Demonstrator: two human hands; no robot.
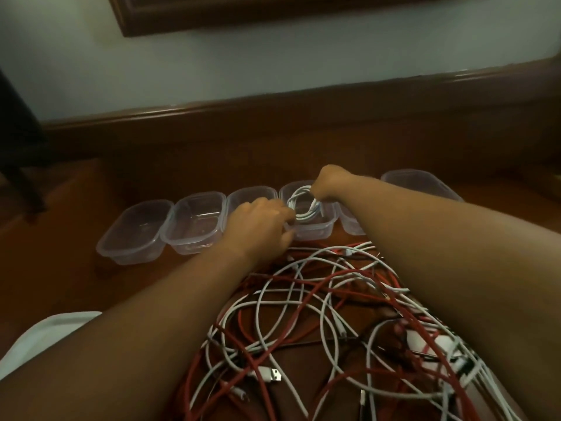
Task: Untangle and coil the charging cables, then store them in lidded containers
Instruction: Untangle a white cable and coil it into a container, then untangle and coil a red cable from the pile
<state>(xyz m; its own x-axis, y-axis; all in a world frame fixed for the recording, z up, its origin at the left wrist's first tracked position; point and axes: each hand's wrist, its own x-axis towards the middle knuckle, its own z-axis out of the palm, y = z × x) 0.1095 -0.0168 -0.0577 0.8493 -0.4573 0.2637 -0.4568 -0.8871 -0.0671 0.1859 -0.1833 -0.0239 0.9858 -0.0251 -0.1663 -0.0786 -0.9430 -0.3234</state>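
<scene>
Nearest, at 6 o'clock: tangled red and white cables (318,314) heaped on surface (76,268). At 12 o'clock, coiled white cable (303,205) going into fourth container (312,232); right hand (329,183) pinching coil, left hand (261,226) grip curled at its edge. Storing step; next probably needs releasing, then a lid, none visible.

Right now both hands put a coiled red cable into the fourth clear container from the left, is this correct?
Not quite: the coiled cable is white, not red, as the head view shows. The left hand and right hand do put it into the fourth clear container from the left.
</scene>
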